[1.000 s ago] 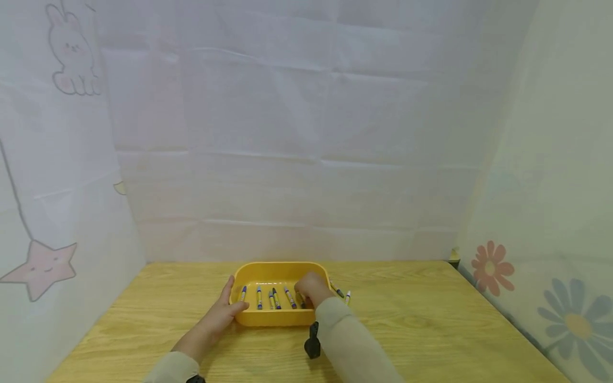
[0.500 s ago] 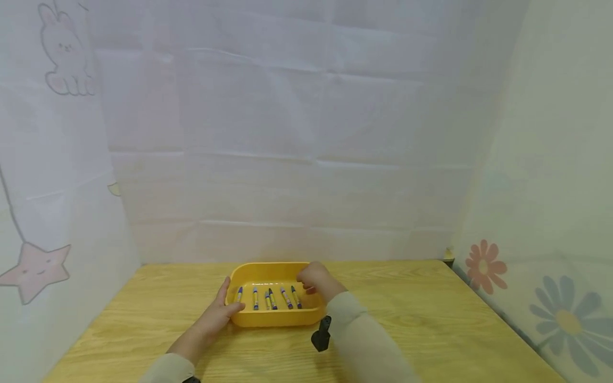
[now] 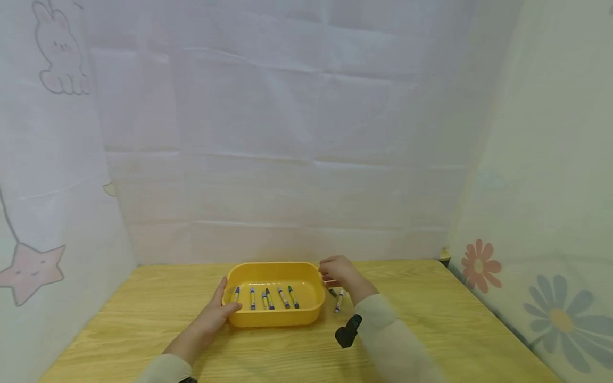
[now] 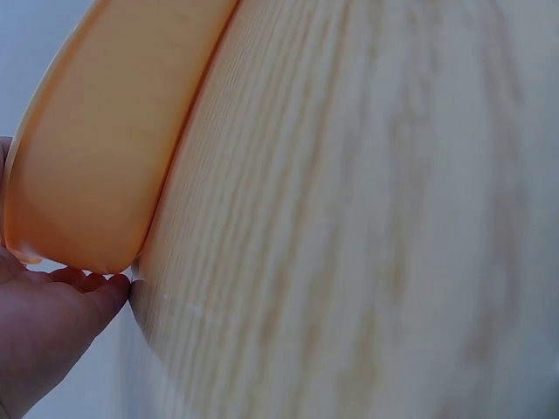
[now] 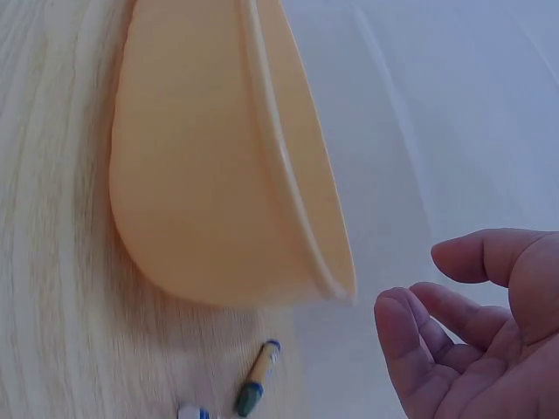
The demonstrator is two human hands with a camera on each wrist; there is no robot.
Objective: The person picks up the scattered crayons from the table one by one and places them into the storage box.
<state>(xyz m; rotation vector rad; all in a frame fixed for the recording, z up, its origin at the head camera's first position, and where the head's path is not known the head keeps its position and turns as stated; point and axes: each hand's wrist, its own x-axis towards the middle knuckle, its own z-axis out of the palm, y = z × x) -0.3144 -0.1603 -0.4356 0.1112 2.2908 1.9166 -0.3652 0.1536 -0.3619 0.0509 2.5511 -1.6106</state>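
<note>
A shallow yellow tray (image 3: 275, 318) sits on the wooden table, with several wrapped crayons spread in a loose row on its floor. Rightmost in that row is a green crayon (image 3: 293, 297). My left hand (image 3: 214, 314) holds the tray's left end, thumb over the front rim; in the left wrist view its fingertips meet the tray's outer wall (image 4: 96, 175). Just past the right rim hovers my right hand (image 3: 345, 275), fingers loosely bent with nothing between them. Below it on the table lie a dark green crayon (image 5: 259, 377) and a white-tipped crayon (image 3: 339, 301).
The wooden table (image 3: 431, 330) reaches back to a pale fabric backdrop (image 3: 287, 159). Printed curtains stand along both sides. A black wrist mount (image 3: 348, 332) hangs beneath the right sleeve.
My right hand has let go of the green crayon inside the tray and moved right, out over the rim. My left hand keeps its hold on the tray.
</note>
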